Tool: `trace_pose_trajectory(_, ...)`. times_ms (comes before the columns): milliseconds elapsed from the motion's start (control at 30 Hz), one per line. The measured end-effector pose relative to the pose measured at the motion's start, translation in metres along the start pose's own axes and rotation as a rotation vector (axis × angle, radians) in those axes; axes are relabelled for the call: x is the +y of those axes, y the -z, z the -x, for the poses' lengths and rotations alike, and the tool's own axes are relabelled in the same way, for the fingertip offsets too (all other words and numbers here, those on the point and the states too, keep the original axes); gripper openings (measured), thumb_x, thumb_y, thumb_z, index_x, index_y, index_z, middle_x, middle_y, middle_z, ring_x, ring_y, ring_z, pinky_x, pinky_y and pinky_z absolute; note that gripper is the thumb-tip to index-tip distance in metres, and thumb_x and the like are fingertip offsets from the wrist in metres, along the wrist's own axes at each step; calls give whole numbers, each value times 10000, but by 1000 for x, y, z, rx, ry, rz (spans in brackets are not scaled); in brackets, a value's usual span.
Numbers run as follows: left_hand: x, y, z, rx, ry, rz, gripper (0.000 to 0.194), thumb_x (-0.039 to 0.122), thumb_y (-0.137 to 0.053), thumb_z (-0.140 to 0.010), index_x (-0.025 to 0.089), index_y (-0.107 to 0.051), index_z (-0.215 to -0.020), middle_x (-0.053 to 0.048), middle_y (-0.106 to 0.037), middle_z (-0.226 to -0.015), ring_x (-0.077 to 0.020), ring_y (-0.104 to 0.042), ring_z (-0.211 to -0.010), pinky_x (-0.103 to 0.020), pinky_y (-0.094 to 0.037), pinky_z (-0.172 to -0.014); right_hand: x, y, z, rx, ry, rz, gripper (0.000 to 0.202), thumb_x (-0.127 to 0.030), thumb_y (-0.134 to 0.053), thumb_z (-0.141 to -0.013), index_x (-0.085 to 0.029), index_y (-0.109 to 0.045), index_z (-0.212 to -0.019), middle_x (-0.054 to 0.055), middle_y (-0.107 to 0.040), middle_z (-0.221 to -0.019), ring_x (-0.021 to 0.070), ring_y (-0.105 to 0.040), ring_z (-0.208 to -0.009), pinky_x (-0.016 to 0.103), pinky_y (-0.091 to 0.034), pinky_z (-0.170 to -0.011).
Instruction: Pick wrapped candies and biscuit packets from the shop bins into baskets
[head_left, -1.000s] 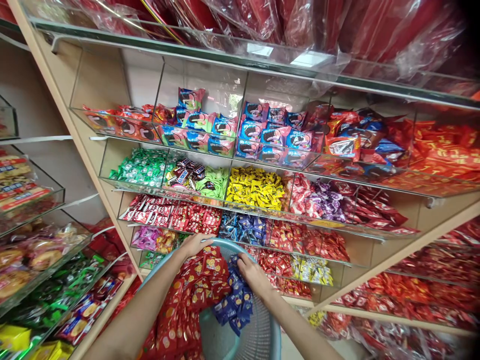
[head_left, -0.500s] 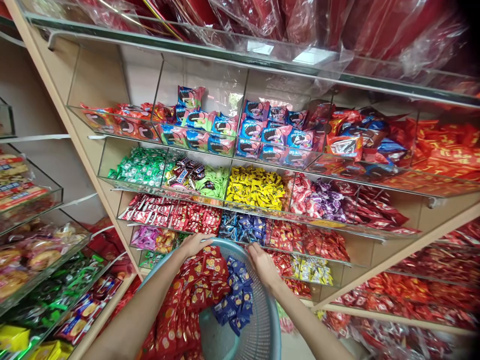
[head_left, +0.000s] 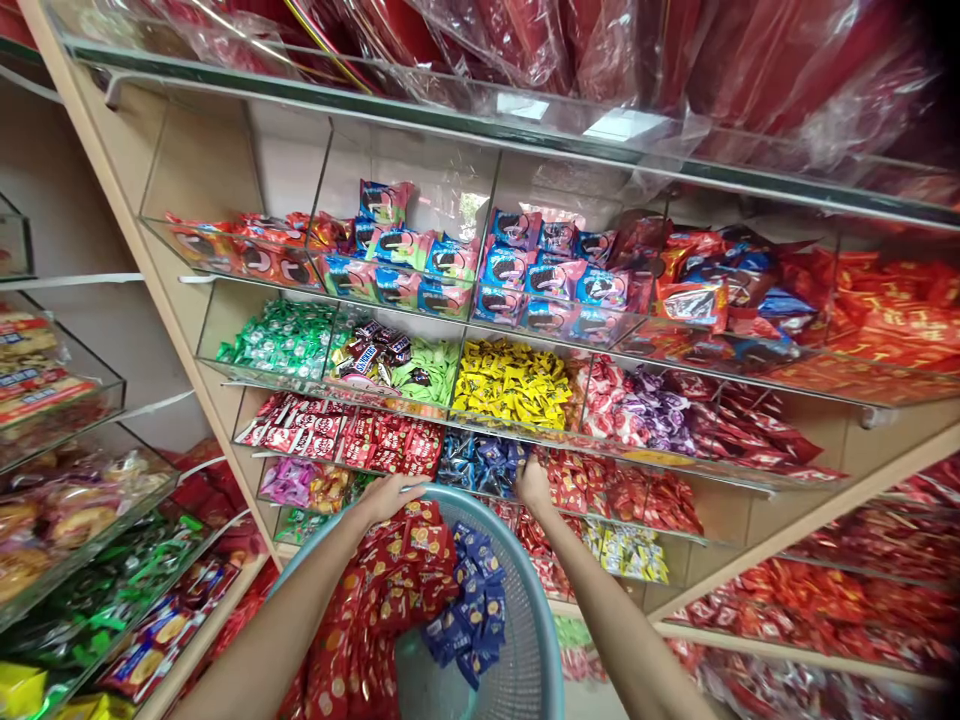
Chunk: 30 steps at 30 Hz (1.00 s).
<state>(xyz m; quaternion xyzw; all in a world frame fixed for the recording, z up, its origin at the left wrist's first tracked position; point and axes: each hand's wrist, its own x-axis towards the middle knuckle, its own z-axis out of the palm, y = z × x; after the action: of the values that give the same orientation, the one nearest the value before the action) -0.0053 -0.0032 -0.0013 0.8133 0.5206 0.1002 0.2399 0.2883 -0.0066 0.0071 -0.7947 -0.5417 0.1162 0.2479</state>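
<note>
My left hand is closed over the far rim of a blue-green plastic basket. Inside it lie many red candy packets on the left and a smaller heap of dark blue packets on the right, with part of the basket floor showing. Beyond the rim, my right hand reaches to the right end of a shelf bin of dark blue packets, beside red packets. Its fingers are hidden, so any hold there is unclear.
Clear-fronted shelves hold yellow candies, green candies and cookie packs. A glass shelf with red wrapped goods runs overhead. More stocked shelves flank both sides, with pastries at left and red packets at right.
My right hand has left the basket's right rim and moved forward to the blue packets' bin. My left hand stays on the rim.
</note>
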Motion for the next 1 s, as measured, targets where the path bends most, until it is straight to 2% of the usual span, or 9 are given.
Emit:
trace_pose_trajectory(233,-1,-1,-1,8,-6,12,544,669,-281,-734,448,-394,-1218,78,-542,-1212,-256,-502,-1092,-317,-387,-856,-1,-10,-18,52,-85,-28,218,-193,-369,-803,-98,-549,-882,232,-619,-880,266,-611,-819,298,-416,-624)
trace_pose_trajectory(333,-4,-3,-2,9,-7,19,547,667,-289,-733,440,-399,-1218,75,-549,-1205,-245,-503,-1091,-301,-386,-857,2,-13,-19,74,-96,-103,191,-219,-399,-792,-121,-555,-841,221,-630,-872,258,-615,-817,287,-427,-620)
trace_pose_trajectory(500,-6,-5,-4,9,-12,18,546,656,-285,-743,427,-395,-1226,74,-536,-1220,-233,-501,-1094,-282,-379,-860,1,-17,-20,22,-125,-326,161,-250,-415,-786,-169,-540,-726,86,-629,-539,172,-590,-476,235,-414,-454)
trace_pose_trajectory(567,-6,-4,-4,4,-10,14,548,656,-283,-743,426,-393,-1228,74,-530,-1227,-235,-499,-1095,-282,-382,-854,-2,-19,-20,7,-146,-425,160,-255,-415,-787,-185,-517,-685,58,-614,-495,149,-542,-380,231,-389,-390)
trace_pose_trajectory(667,-5,-3,-3,-3,-6,11,547,661,-277,-740,437,-388,-1226,81,-536,-1220,-240,-499,-1095,-294,-387,-851,-6,-19,-20,10,-170,-557,161,-238,-405,-792,-198,-472,-652,59,-625,-528,126,-515,-348,223,-371,-352)
trace_pose_trajectory(833,-3,0,-1,-5,-3,5,550,668,-274,-735,444,-384,-1225,82,-545,-1208,-251,-503,-1088,-311,-392,-842,-7,-6,1,-26,-117,-714,175,-287,-418,-794,-210,-430,-638,47,-620,-529,115,-498,-344,219,-367,-334)
trace_pose_trajectory(1000,-3,-1,-2,-3,-1,23,539,666,-282,-732,442,-422,-1201,77,-547,-1208,-250,-507,-1083,-301,-399,-826,0,14,49,-102,22,-780,237,-401,-449,-778,-210,-427,-640,4,-596,-501,105,-461,-316,214,-320,-310)
